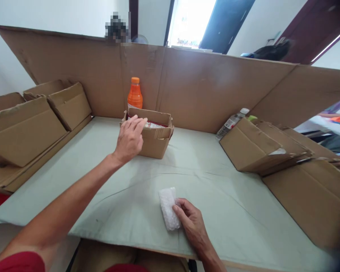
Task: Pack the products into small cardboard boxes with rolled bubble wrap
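A small white packet in bubble wrap (169, 211) stands out against the cloth near the front of the table. My right hand (190, 219) pinches its right edge between thumb and fingers. Farther off, my left hand (130, 138) reaches over the front left rim of an open cardboard box (155, 145). Its fingers are stretched out and slightly bent, with nothing visible in them. Whether they touch the rim is unclear. Clear wrapping and something dark red (161, 124) show inside the box, partly covered by my hand.
Behind the box stands an orange bottle (135, 94). Cardboard bins line the left side (25, 132) and the right side (252, 145). A clear bottle (232, 122) leans beside the right bins. A tall cardboard panel (209, 90) bounds the back of the cloth-covered table (215, 189).
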Motion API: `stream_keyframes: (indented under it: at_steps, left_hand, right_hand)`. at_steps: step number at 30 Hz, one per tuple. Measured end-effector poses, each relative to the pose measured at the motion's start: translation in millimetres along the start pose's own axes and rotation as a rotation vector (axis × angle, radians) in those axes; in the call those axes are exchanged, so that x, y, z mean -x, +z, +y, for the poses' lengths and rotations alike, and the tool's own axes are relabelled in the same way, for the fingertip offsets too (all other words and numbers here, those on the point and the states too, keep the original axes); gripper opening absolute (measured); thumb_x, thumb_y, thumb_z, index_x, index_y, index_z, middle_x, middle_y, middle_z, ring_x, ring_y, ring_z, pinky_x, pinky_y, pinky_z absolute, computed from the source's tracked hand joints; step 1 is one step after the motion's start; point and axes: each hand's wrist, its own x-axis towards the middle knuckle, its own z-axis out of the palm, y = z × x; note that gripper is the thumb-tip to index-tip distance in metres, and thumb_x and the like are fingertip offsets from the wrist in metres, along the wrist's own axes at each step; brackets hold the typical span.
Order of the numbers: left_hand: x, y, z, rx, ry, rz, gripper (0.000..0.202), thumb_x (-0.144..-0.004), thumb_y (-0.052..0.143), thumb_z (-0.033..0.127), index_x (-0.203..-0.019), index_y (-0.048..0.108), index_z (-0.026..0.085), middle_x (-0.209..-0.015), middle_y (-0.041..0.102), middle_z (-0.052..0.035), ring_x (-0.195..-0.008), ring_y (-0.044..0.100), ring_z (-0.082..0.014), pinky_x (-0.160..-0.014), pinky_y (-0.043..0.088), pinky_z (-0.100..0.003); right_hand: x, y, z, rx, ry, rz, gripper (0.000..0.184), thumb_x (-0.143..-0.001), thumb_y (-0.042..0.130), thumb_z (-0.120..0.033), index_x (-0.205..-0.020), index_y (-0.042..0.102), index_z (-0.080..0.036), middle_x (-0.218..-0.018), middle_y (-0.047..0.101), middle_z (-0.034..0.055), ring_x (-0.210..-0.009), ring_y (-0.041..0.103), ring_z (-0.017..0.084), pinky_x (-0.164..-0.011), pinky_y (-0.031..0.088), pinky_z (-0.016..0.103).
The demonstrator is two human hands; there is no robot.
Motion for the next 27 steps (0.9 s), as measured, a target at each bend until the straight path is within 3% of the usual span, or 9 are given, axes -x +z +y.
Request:
stream_keyframes:
  at_steps: [2, 4, 8, 13, 16, 18, 20, 23, 27]
  left_hand:
    - [-20.6, 9.4, -13.9, -0.071, -0.020, -0.089, 0.060, -0.080, 0.048, 0.004, -0.140, 0.050, 0.007, -0.114, 0.070, -0.0163, -0.120, 0.059, -0.0309, -0.110, 0.037, -0.051]
    - [-25.1, 14.4, -20.3, -0.065, -0.030, -0.138, 0.060, -0.078, 0.047, 0.004, -0.138, 0.051, 0.007, -0.097, 0.072, -0.0120, -0.101, 0.064, -0.0285, -0.102, 0.044, -0.049]
    - [-0.8, -4.9, -9.4, 0.051, 0.114, -0.095, 0.049, -0.082, 0.047, 0.004, -0.130, 0.057, 0.013, -0.091, 0.071, -0.0064, -0.088, 0.063, -0.0235, -0.090, 0.048, -0.041]
    - [54.5, -67.0, 33.9, 0.098, 0.282, -0.088, 0.043, -0.087, 0.049, 0.000, -0.129, 0.057, 0.009, -0.091, 0.070, -0.0079, -0.086, 0.061, -0.0229, -0.085, 0.048, -0.040]
    - [86.9, -98.3, 56.2, 0.165, 0.341, -0.155, 0.045, -0.089, 0.049, -0.002, -0.134, 0.053, 0.004, -0.093, 0.071, -0.0099, -0.086, 0.061, -0.0226, -0.085, 0.047, -0.041]
    - [102.8, -110.2, 64.4, 0.188, 0.367, -0.186, 0.044, -0.091, 0.048, -0.001, -0.135, 0.053, 0.002, -0.099, 0.072, -0.0122, -0.090, 0.063, -0.0236, -0.086, 0.046, -0.042]
    - [112.0, -115.2, 67.8, 0.184, 0.379, -0.187, 0.041, -0.093, 0.047, 0.000, -0.133, 0.055, 0.002, -0.105, 0.073, -0.0139, -0.095, 0.064, -0.0250, -0.085, 0.047, -0.042]
    - [115.0, -114.5, 67.5, 0.176, 0.383, -0.163, 0.034, -0.095, 0.045, 0.002, -0.126, 0.059, 0.003, -0.105, 0.074, -0.0136, -0.095, 0.066, -0.0248, -0.083, 0.048, -0.041]
    - [110.4, -109.2, 63.0, 0.172, 0.396, -0.131, 0.032, -0.095, 0.042, 0.002, -0.121, 0.060, 0.004, -0.101, 0.075, -0.0128, -0.092, 0.068, -0.0238, -0.080, 0.052, -0.041]
  right_hand:
    - [-0.1, 1.1, 2.2, -0.020, -0.002, -0.001, 0.039, -0.086, 0.065, -0.054, -0.086, 0.070, -0.016, -0.071, 0.059, 0.0013, -0.064, 0.052, 0.014, -0.058, 0.042, 0.024]
    - [-0.8, -0.9, 1.3, -0.028, -0.007, 0.000, 0.039, -0.086, 0.065, -0.054, -0.088, 0.071, -0.016, -0.071, 0.061, 0.0017, -0.063, 0.053, 0.014, -0.058, 0.043, 0.024]
    - [-5.2, -29.5, -22.3, 0.025, -0.069, 0.146, 0.035, -0.080, 0.073, -0.052, -0.084, 0.073, -0.017, -0.071, 0.066, 0.0027, -0.062, 0.059, 0.015, -0.055, 0.048, 0.025]
    - [-17.2, -80.9, -108.6, 0.163, -0.377, 0.548, 0.029, -0.073, 0.082, -0.046, -0.089, 0.076, -0.022, -0.078, 0.072, 0.0013, -0.063, 0.062, 0.014, -0.055, 0.051, 0.024]
    - [-31.4, -71.1, -170.4, 0.325, -0.652, 0.578, 0.018, -0.084, 0.076, -0.039, -0.097, 0.075, -0.026, -0.080, 0.072, -0.0010, -0.065, 0.060, 0.012, -0.059, 0.050, 0.023]
    - [-46.3, -43.8, -202.5, 0.597, -0.828, 0.408, 0.012, -0.088, 0.072, -0.034, -0.094, 0.073, -0.024, -0.078, 0.071, -0.0014, -0.064, 0.060, 0.012, -0.061, 0.048, 0.024]
    - [-64.8, -8.9, -223.2, 0.888, -0.891, 0.067, 0.011, -0.091, 0.067, -0.032, -0.091, 0.072, -0.022, -0.079, 0.072, -0.0001, -0.067, 0.061, 0.012, -0.066, 0.047, 0.026]
    - [-92.4, 39.2, -233.0, 1.283, -0.749, -0.356, 0.016, -0.094, 0.059, -0.026, -0.086, 0.071, -0.018, -0.079, 0.073, 0.0041, -0.070, 0.062, 0.015, -0.067, 0.041, 0.027]
    - [-115.4, 75.8, -217.1, 1.517, -0.560, -0.583, 0.018, -0.091, 0.055, -0.019, -0.084, 0.071, -0.015, -0.073, 0.072, 0.0064, -0.062, 0.060, 0.014, -0.057, 0.031, 0.027]
